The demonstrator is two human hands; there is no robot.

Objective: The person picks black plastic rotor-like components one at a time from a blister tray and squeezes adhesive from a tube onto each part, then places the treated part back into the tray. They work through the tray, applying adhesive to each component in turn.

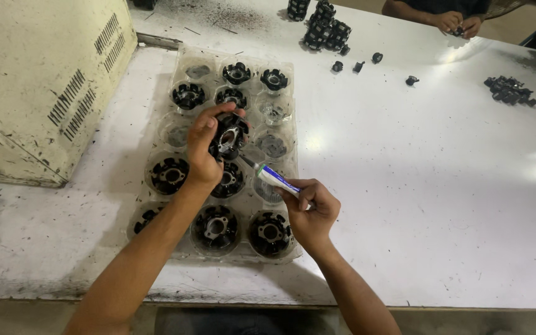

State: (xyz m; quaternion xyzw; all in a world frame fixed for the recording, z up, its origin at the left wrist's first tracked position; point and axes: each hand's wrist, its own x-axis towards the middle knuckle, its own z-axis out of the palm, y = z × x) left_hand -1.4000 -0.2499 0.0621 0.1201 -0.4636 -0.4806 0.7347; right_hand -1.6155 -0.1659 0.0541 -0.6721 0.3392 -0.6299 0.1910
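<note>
We see a broad white worktable [417, 186], scuffed and flecked with dark marks, with soft glare patches to the right of its middle. At the table's left end stands a cream metal cabinet [38, 80] with vent slots. Along the table's near edge runs a strip of dim grey floor [466, 321].

Single head-worn view, looking steeply down and forward over the white worktop [417, 186]. Close above the clear plastic tray [184, 68], which sits left of centre. Nearer than the tray, both forearms entering from the bottom edge. Left of the tray, a cream metal cabinet [44, 80]. Beyond the tray, at the top right, another person's hands [458, 23] at the worktop's far side. No second view for overlap.
</note>
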